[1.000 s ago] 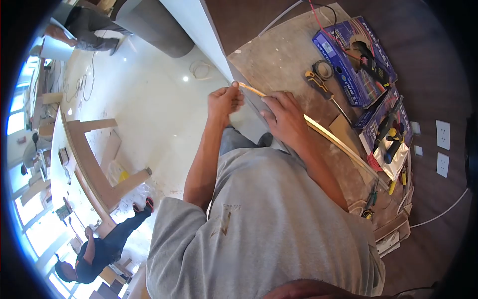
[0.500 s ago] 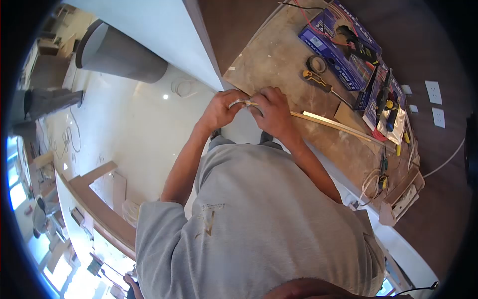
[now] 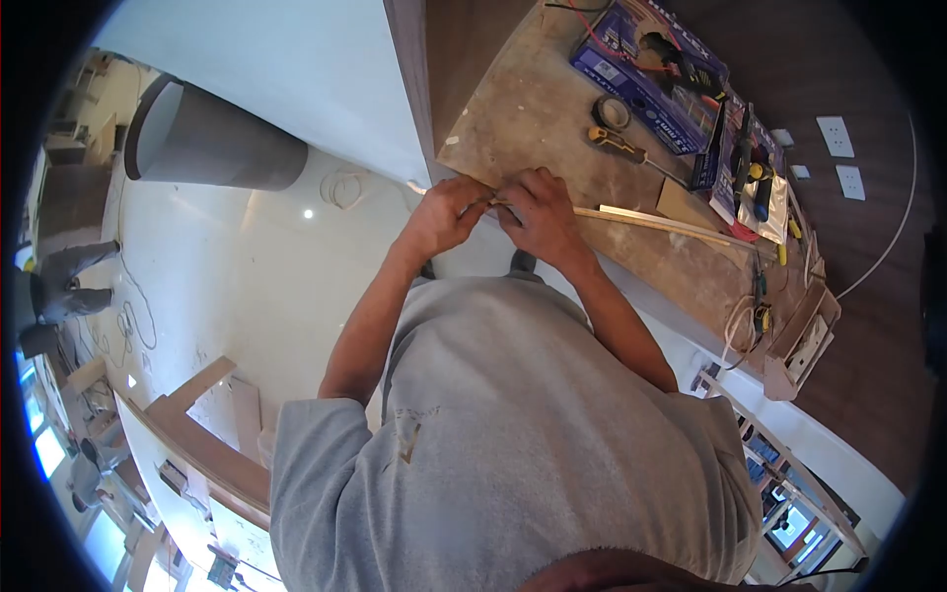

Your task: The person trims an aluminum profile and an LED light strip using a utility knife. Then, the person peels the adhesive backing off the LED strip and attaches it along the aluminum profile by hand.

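My left hand (image 3: pixel 441 217) is closed in a pinch, its fingertips meeting those of my right hand at the edge of the worktop (image 3: pixel 543 94). My right hand (image 3: pixel 543 215) is also closed, fingers curled around a thin yellowish strip (image 3: pixel 589 213). That strip runs from my right hand across the worktop, alongside a second pale strip (image 3: pixel 641 216). Its end lies between the fingertips of both hands, mostly hidden by them.
A yellow-handled screwdriver (image 3: pixel 618 144), a roll of black tape (image 3: pixel 612 111) and a blue box (image 3: pixel 631 94) with tools lie on the worktop. Wall sockets (image 3: pixel 835 136) are at the right. A large grey cylinder (image 3: pixel 217 138) lies on the floor. Another person's legs (image 3: pixel 74 281) show far left.
The view has shifted slightly. My hands stay together at the strip's end, and the bit of strip that showed at my left fingertips is now less visible.
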`<state>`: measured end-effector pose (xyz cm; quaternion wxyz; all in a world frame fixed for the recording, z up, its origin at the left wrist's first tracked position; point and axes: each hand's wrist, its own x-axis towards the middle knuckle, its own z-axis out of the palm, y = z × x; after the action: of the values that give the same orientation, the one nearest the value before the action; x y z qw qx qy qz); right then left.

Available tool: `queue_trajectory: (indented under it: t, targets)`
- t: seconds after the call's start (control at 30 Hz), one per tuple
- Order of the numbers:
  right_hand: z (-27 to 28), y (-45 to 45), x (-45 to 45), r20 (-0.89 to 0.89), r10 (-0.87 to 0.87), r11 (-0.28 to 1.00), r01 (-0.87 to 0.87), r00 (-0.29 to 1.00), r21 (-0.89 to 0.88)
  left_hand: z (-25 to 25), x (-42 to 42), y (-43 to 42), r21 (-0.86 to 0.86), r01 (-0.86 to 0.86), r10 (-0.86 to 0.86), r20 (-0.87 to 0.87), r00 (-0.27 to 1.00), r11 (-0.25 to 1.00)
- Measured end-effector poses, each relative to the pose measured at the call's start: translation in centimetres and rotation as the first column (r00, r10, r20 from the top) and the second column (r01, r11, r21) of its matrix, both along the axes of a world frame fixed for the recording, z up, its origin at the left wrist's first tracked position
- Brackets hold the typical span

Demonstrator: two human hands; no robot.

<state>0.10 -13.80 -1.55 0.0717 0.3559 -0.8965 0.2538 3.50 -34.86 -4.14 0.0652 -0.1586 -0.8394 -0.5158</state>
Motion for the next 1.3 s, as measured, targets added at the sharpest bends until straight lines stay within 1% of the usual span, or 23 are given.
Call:
queue_trajectory:
  t: [0.4, 0.63, 0.77, 0.83, 0.9, 1.07, 1.13, 1.3]
  targets:
    - [-0.3, 0.3, -0.6, -0.105, 0.064, 0.998, -0.066, 0.992, -0.019, 0.1, 0.2, 0.5, -0.083, -0.029, 0.021, -0.104, 0.994, 0.996]
    - [-0.6, 0.4, -0.6, -0.137, 0.069, 0.997, -0.071, 0.988, -0.014, 0.9, 0.2, -0.9, -0.068, -0.021, 0.017, -0.055, 0.998, 0.997]
    - [-0.1, 0.4, -0.5, -0.131, 0.060, 0.998, -0.063, 0.990, -0.020, 0.8, 0.1, -1.4, -0.108, -0.006, 0.000, -0.055, 0.998, 0.994]
    - [0.5, 0.3, -0.4, -0.087, 0.071, 0.996, -0.076, 0.994, -0.056, 0.9, 0.0, -1.4, -0.132, -0.012, 0.003, -0.068, 0.998, 0.991]
    - [0.1, 0.1, -0.5, -0.096, 0.073, 0.996, -0.078, 0.993, -0.046, 1.0, 0.1, -1.5, -0.144, 0.003, -0.012, -0.061, 0.998, 0.990]
    - [-0.3, -0.2, -0.6, -0.121, 0.075, 0.996, -0.081, 0.990, -0.039, 0.9, -0.1, -1.6, -0.147, 0.012, -0.025, -0.090, 0.996, 0.989]
    - [-0.3, -0.2, -0.7, -0.093, 0.068, 0.996, -0.073, 0.993, -0.055, 0.8, -0.2, -1.7, -0.139, 0.016, -0.029, -0.093, 0.995, 0.990]
    - [-0.5, -0.3, -0.7, -0.086, 0.065, 0.996, -0.070, 0.994, -0.060, 0.7, -0.4, -1.8, -0.155, 0.028, -0.043, -0.094, 0.995, 0.988]
